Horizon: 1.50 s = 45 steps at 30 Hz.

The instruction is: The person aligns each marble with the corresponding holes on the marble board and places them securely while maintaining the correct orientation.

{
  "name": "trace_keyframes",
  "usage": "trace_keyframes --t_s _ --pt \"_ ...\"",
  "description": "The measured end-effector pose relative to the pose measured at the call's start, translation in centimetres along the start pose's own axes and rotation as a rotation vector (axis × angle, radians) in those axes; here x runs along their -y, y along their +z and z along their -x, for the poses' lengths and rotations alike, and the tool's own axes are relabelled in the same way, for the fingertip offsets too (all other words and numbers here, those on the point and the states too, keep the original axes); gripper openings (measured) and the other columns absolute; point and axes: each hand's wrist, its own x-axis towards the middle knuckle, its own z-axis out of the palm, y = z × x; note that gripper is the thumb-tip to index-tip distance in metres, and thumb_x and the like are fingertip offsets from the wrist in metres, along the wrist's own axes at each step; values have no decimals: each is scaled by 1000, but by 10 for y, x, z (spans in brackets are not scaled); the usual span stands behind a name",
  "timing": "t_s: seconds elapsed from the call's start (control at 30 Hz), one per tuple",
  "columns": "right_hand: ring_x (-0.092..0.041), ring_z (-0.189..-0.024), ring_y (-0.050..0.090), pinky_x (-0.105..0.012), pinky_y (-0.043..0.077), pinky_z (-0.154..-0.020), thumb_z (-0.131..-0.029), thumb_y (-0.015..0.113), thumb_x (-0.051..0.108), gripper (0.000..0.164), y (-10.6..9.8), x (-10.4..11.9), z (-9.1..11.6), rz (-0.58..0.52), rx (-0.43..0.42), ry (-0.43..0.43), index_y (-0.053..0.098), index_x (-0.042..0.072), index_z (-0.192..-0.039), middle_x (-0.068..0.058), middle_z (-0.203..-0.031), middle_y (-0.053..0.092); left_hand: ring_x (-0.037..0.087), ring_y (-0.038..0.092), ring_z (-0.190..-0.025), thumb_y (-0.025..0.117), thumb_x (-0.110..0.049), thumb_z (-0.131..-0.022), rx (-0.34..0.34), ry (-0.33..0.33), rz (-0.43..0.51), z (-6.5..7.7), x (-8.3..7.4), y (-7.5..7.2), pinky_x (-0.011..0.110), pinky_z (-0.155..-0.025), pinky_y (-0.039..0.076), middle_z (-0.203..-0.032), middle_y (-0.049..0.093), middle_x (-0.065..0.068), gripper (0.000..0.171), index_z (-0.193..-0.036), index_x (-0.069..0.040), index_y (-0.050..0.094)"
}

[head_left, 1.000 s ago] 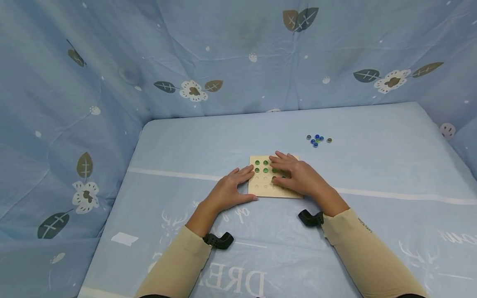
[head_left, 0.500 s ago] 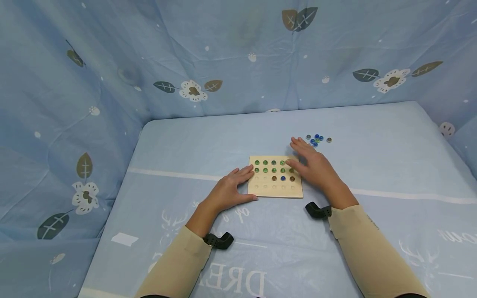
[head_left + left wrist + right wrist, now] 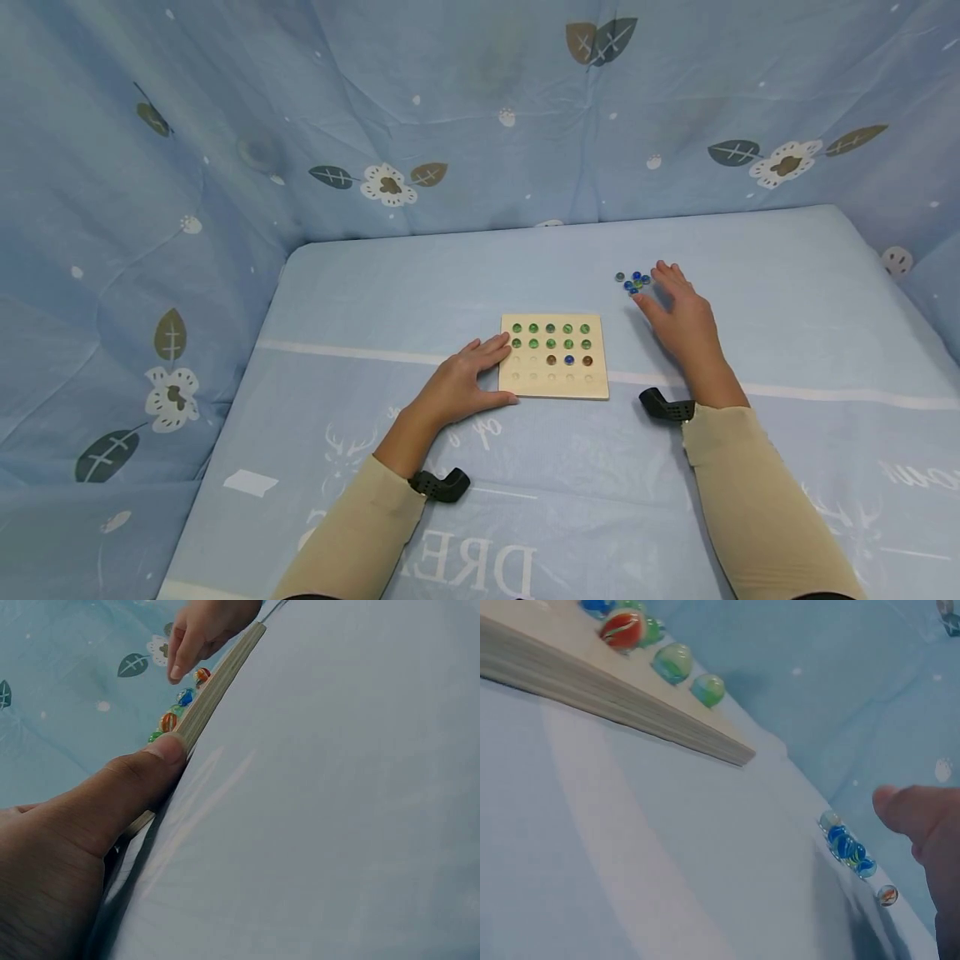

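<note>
A pale wooden board (image 3: 555, 390) with rows of round hollows lies on the table. Green marbles (image 3: 567, 328) fill its two far rows; a blue marble (image 3: 569, 360) sits between two brown ones in the third. My left hand (image 3: 461, 387) steadies the board's left side, its fingers straight on the left edge and its thumb (image 3: 166, 748) against the near edge. Beyond the board to the right, my right hand (image 3: 682, 321) hovers with extended fingers beside a loose cluster of marbles (image 3: 628, 285), mostly blue. An orange-streaked marble (image 3: 887, 895) lies apart from that cluster, hidden by the hand in the head view.
A pale blue printed cloth (image 3: 420, 283) covers the table. Behind and to the left hangs a floral curtain (image 3: 480, 108). A white patch (image 3: 251, 482) shows at the left of the cloth. Each wrist wears a black camera mount (image 3: 442, 485).
My right hand has moved from over the board, away to the right, to the loose marbles. The board's right-hand columns are uncovered now. My left hand and the board have stayed put.
</note>
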Motion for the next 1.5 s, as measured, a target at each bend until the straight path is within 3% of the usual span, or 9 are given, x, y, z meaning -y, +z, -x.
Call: trace_keyframes --t_s 0.2,0.37,0.53,0.77,1.5 --pt "-27 -151 20 -53 18 -122 -99 58 37 61 -4 -3 -2 -37 -45 65 43 5 -149 -7 -158 33 28 32 -147 82 -51 -76 -4 9 9 0 1 -1 44 -119 32 -157 37 -8 85 -146 -17 49" --pt "-30 -148 28 -53 23 -120 -100 59 31 55 -10 2 -6 -29 -67 49 47 4 -145 -9 -155 39 28 31 -147 81 -52 -76 -7 -3 16 -1 1 0 45 -119 32 -157 36 -10 84 -146 -18 49" --pt "-33 -145 33 -53 26 -119 -100 58 25 49 -15 -2 -13 -2 -55 30 50 1 -142 -14 -153 41 29 32 -147 82 -52 -75 -1 -19 9 0 0 0 47 -118 33 -157 36 -10 85 -146 -19 49" --pt "-32 -147 30 -54 22 -120 -101 55 31 51 -17 -16 -23 14 -10 74 49 4 -144 -13 -154 39 27 31 -147 80 -53 -76 4 -8 -7 1 1 1 44 -118 33 -157 36 -10 85 -147 -19 49" --pt "-32 -147 30 -55 23 -120 -101 56 32 47 -11 -29 -26 35 34 62 55 6 -140 -11 -151 44 30 32 -146 81 -54 -75 -6 -13 -12 1 1 0 48 -116 35 -157 36 -10 85 -146 -19 50"
